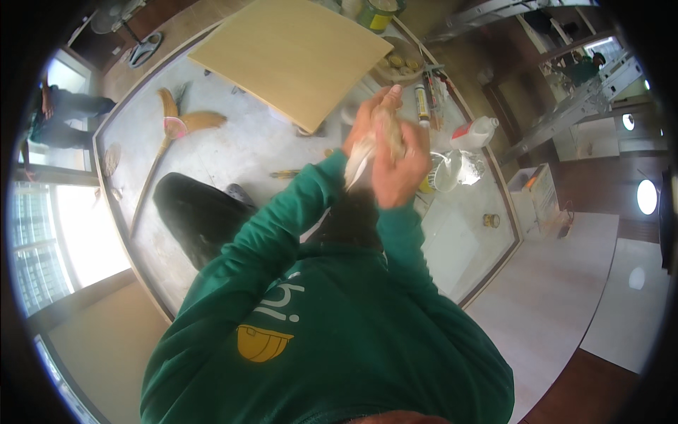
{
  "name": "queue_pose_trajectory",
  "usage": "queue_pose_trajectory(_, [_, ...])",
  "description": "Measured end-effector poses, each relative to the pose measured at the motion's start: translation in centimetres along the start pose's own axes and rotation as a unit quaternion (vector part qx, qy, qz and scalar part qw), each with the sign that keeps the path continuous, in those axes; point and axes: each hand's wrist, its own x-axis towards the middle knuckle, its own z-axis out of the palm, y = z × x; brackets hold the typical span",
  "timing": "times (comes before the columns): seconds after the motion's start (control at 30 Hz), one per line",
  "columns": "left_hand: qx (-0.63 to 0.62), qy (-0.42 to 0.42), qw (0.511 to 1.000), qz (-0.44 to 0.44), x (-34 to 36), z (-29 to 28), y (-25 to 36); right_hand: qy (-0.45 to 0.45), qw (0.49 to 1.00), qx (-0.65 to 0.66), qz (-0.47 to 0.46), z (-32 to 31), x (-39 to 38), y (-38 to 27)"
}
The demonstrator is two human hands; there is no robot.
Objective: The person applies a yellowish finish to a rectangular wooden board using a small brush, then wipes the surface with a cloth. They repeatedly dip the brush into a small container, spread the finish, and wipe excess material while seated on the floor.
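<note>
A pale, crumpled cloth is bunched between my two hands in front of my chest. My left hand is closed around its left side, and my right hand grips it from the right with curled fingers. Some of the cloth hangs loose below the left fingers. Just past the hands lies a light wooden board, raised a little off the white work surface. To the right of my right hand stand a small white pot and a piece of shiny foil.
A white bottle, a sealant tube and a small jar sit on the right. A straw broom lies on the left. Beyond are a paint can, a ladder and another person at far left.
</note>
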Motion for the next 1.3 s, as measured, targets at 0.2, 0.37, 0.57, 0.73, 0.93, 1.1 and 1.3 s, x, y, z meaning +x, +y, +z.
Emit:
queue_pose_trajectory(0.2, [0.006,-0.035,0.998,0.043,-2.9,-1.5,1.5,0.0,0.998,-0.006,0.061,0.5,0.0,-2.8])
queue_pose_trajectory(0.37, [-0.104,0.015,0.993,-0.045,-2.2,-3.0,3.2,-0.024,0.999,0.019,0.029,0.8,-1.2,-3.8])
queue_pose_trajectory(0.57, [0.023,0.018,0.998,0.051,-3.3,-3.5,3.6,-0.017,0.993,0.09,0.079,1.6,-0.3,-5.0])
queue_pose_trajectory(0.73, [0.037,0.049,0.998,-0.008,-2.1,-6.4,5.6,-0.146,0.953,0.155,0.218,0.2,-3.8,-6.1])
queue_pose_trajectory(0.93, [-0.052,0.024,0.998,-0.028,-4.1,-6.9,4.8,-0.093,0.979,0.169,0.071,1.5,-1.9,-6.8])
queue_pose_trajectory(1.1, [0.192,-0.039,0.971,0.134,-4.7,-8.2,3.9,-0.061,0.992,0.1,0.038,4.9,0.4,-7.7])
queue_pose_trajectory(1.3, [0.046,0.052,0.997,0.038,-4.5,-8.8,3.9,-0.082,0.991,0.103,-0.01,4.5,-0.8,-8.7])
